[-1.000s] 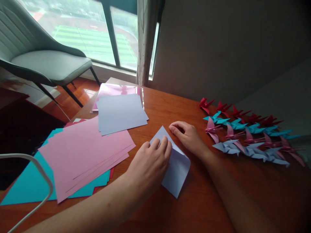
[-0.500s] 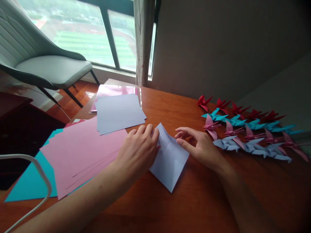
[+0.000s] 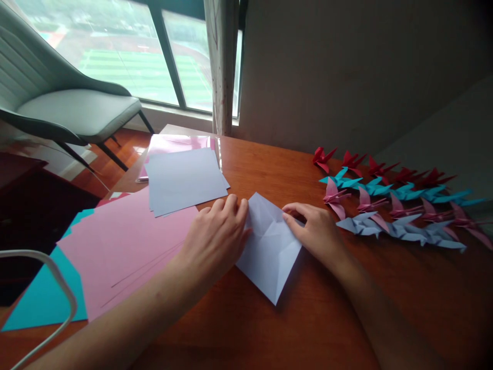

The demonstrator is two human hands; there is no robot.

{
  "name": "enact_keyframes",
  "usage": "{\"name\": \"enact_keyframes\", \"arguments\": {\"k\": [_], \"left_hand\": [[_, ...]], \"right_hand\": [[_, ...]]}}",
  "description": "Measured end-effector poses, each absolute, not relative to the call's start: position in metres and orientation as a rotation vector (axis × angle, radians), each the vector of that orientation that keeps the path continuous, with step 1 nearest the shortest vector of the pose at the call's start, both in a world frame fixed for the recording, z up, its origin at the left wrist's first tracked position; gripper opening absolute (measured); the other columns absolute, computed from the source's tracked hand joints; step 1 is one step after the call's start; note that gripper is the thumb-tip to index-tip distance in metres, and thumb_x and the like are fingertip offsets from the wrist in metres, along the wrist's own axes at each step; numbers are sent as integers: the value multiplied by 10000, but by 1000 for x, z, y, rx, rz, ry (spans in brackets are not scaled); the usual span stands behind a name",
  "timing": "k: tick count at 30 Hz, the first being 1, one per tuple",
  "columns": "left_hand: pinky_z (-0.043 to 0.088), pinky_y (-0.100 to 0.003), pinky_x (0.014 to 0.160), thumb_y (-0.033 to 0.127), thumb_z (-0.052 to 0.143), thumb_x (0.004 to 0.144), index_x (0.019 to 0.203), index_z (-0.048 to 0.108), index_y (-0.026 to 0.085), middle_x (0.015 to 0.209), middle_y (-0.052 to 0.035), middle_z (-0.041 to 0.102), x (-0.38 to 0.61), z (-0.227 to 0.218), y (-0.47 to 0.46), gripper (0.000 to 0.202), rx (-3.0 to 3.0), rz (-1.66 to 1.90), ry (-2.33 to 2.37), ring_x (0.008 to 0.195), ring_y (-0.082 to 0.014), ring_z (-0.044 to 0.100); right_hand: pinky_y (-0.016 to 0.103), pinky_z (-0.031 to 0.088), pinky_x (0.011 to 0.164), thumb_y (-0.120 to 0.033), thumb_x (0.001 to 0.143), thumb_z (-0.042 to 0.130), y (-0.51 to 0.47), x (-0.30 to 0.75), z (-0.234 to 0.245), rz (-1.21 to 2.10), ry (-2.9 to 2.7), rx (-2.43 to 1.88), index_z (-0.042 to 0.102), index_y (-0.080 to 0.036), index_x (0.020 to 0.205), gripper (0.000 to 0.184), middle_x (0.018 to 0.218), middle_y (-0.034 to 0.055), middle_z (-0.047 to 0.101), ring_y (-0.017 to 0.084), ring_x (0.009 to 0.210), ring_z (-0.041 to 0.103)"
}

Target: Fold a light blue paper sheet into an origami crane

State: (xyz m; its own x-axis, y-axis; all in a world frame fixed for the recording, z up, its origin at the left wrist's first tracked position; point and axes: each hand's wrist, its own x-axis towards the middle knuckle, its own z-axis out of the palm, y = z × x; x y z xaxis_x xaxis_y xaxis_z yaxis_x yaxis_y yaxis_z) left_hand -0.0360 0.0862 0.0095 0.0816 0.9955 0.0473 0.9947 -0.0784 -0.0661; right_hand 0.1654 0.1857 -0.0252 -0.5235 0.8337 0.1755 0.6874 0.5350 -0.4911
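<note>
Both hands lie palm-down at mid-table: the left hand [image 3: 215, 234] presses the lavender paper square's [image 3: 269, 249] left edge, the right hand [image 3: 318, 231] pinches its right edge. Fingertips hide those edges; whether it's doubled is unclear.

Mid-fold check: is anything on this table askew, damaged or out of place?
Nothing damaged or spilled. Only the stack of pink paper sheets looks untidy, fanned unevenly over the turquoise paper sheets on the wooden table. The creased pale lavender paper square sits between the left hand and the right hand.
</note>
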Motion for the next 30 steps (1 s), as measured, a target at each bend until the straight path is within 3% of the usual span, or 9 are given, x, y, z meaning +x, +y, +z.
{"name": "enact_keyframes", "arguments": {"k": [5,11,15,19,23,27,30], "left_hand": [[458,-319,560,319,504,950,1281,488,177,1125,-105,607,-41,10,91,361,-2245,45,-2242,779,-244,675],[495,-330,687,239,504,948,1338,467,193,1147,-90,640,-47,5,101,394,-2287,-282,-2386,884,-241,691],[468,-306,649,221,531,918,1294,534,203,1087,-62,673,-48,1,104,376,-2266,-524,-2429,765,-186,661],[437,-282,637,229,559,890,1224,599,192,942,-32,674,-52,0,104,338,-2277,-825,-2471,690,-147,600],[441,-257,625,380,616,873,1168,630,161,813,-15,647,-55,3,107,368,-2193,-1495,-2707,680,-140,580],[462,-220,608,481,644,842,1135,628,137,970,-70,677,-54,8,110,452,-1641,-2478,-2941,712,-124,587],[474,-211,589,478,663,826,1118,617,118,1043,-107,683,-50,8,111,465,-1217,-2989,-2947,687,-111,591]], "right_hand": [[369,473,757,-245,901,578,184,166,-28,266,-2437,-1281,681,-245,915,104,893,51,727,248,852,662],[408,429,801,-170,905,555,179,164,-18,34,-2592,-1044,646,-225,1148,265,1058,97,662,282,968,568],[396,405,758,-129,935,481,175,161,-15,22,-2761,-849,661,-225,1135,286,1002,84,655,258,913,544],[381,404,747,-239,966,488,171,157,-16,58,-2861,-873,653,-212,1144,245,956,84,641,252,879,541],[355,417,749,-300,968,506,168,154,-15,98,-2884,-940,622,-202,1188,267,981,90,645,242,892,567],[339,439,761,-312,978,498,164,152,-12,126,-2881,-1009,602,-198,1221,288,1035,87,658,235,926,600],[331,452,756,-316,983,488,163,151,-11,139,-2877,-1051,599,-199,1229,293,1045,82,665,233,939,615]]}}
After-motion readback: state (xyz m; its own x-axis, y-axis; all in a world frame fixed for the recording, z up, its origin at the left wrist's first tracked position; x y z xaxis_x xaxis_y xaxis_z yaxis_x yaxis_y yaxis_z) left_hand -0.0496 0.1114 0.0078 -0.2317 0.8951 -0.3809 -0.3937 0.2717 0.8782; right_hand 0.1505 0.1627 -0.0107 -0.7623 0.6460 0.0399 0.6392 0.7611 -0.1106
